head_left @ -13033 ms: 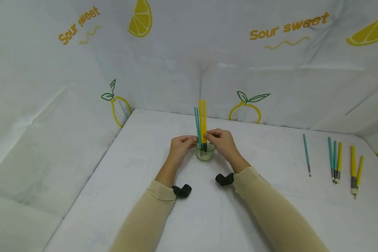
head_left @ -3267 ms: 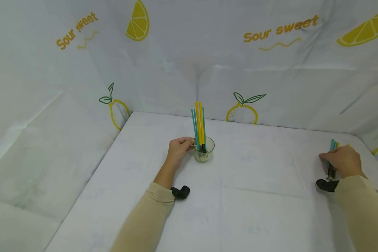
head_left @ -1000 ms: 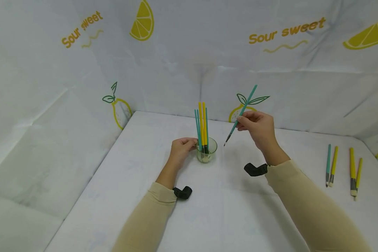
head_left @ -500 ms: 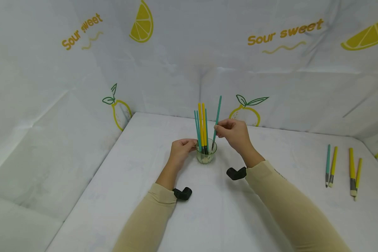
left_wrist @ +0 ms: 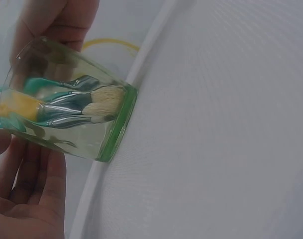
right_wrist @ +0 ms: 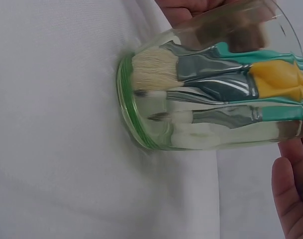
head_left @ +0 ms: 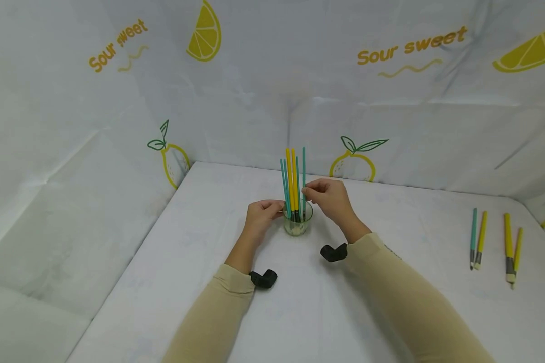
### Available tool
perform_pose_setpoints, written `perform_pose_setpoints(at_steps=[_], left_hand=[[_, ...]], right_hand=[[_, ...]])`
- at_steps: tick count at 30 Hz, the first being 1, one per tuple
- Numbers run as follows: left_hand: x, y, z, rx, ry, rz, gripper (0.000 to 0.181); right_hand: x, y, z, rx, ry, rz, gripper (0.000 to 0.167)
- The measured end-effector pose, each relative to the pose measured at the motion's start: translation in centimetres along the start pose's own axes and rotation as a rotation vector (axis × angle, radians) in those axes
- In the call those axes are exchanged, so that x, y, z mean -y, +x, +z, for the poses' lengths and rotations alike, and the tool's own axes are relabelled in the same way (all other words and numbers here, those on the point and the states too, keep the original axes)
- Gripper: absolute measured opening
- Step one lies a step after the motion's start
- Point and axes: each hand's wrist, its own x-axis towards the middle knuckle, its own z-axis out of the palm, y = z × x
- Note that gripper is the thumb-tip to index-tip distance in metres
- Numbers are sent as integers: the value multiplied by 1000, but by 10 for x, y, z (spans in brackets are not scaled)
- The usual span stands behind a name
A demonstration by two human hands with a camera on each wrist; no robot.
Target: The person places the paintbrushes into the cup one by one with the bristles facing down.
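Note:
A clear glass cup [head_left: 295, 230] stands on the white table, holding several teal and yellow brushes, bristles down. The left hand [head_left: 259, 217] pinches the cup's rim at its left side. From the right, the right hand [head_left: 330, 199] pinches a teal brush [head_left: 304, 164] that stands nearly upright inside the cup's right side. In the right wrist view the dark tip of this teal brush [right_wrist: 285, 113] is low in the glass [right_wrist: 136, 114], close to the base. The left wrist view shows pale bristles [left_wrist: 105, 102] against the cup's green bottom.
To the right on the cloth lie a teal brush [head_left: 474, 234] beside a yellow brush [head_left: 482, 234], and farther right a thick yellow brush [head_left: 508, 237] beside a thin yellow one [head_left: 519, 247]. A white cloth wall with lemon prints stands behind the table.
The right hand has brought a teal brush from the right-hand group to the cup; its tip, above and right of the cup a second ago, is now inside. The left hand has stayed at the rim.

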Motion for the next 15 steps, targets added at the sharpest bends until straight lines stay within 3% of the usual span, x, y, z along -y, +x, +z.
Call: perform_pose_setpoints(at_steps=[15], left_hand=[[-1,-1,0,9,-4,12,24]], right_hand=[[-5,1,5,52,-21,25,30]])
